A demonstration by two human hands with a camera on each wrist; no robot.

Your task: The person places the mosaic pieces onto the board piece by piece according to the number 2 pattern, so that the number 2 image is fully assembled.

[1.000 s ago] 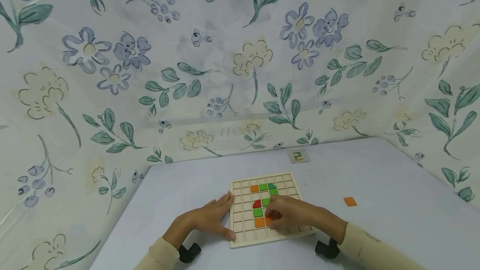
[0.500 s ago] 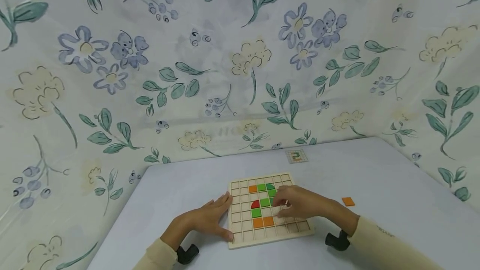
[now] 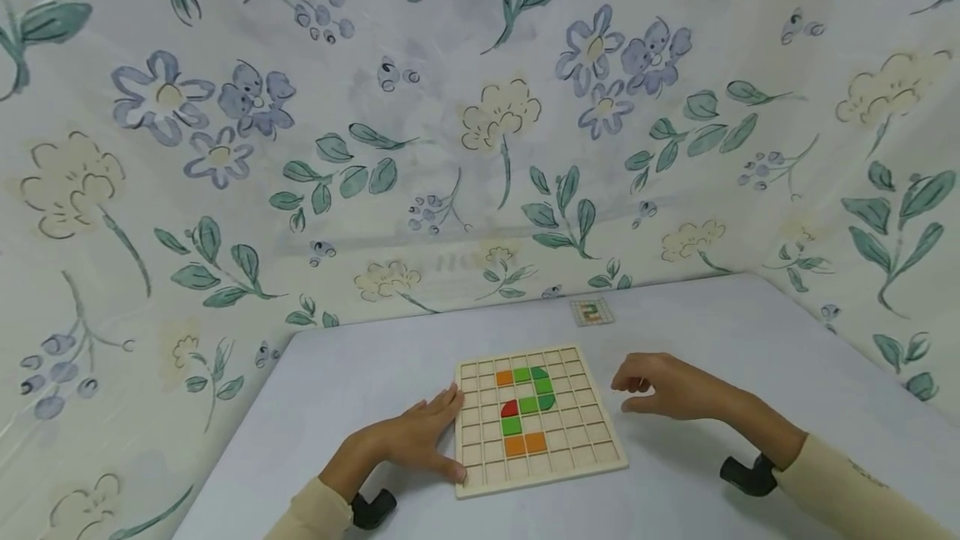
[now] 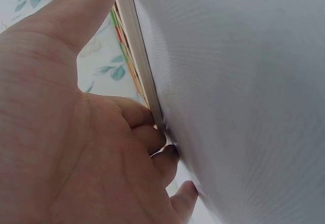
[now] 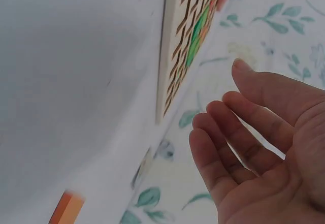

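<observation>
A pale wooden grid board lies on the white table, with several orange, green and red tiles set in its cells. They include a red tile with a rounded corner, a green tile and an orange tile. My left hand rests against the board's left edge, thumb and fingers spread along it. Off the board's right side, my right hand hangs above the table, fingers loosely bent and holding nothing. A loose orange tile lies on the table in the right wrist view; the hand hides it in the head view.
A small card with a coloured grid pattern lies near the table's back edge. Behind the table hangs a flower-print cloth. A black wrist mount sits under my right wrist, another under my left.
My right hand has left the board and moved right, uncovering the green tiles and the lower orange tiles. The loose orange tile is now covered in the head view. My left hand stays put.
</observation>
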